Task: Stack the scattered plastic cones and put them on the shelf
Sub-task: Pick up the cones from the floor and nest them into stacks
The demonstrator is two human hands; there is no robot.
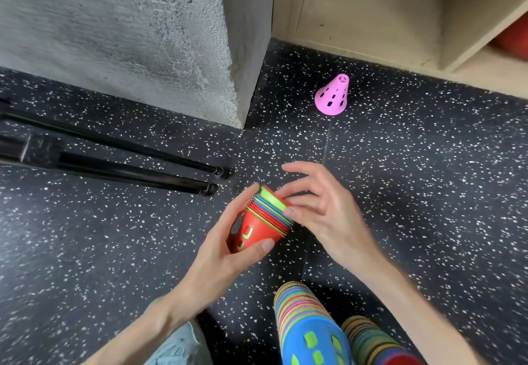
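My left hand (228,239) is curled round the cone stack (263,221), my right hand (323,207) touches its rim with loose fingertips.

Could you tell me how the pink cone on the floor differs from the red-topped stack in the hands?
The pink cone is single; the red-topped stack nests many colours. The pink cone stands upright on the floor; the stack is tilted, held by the left hand, with the right hand at its rims. Both have perforated walls.
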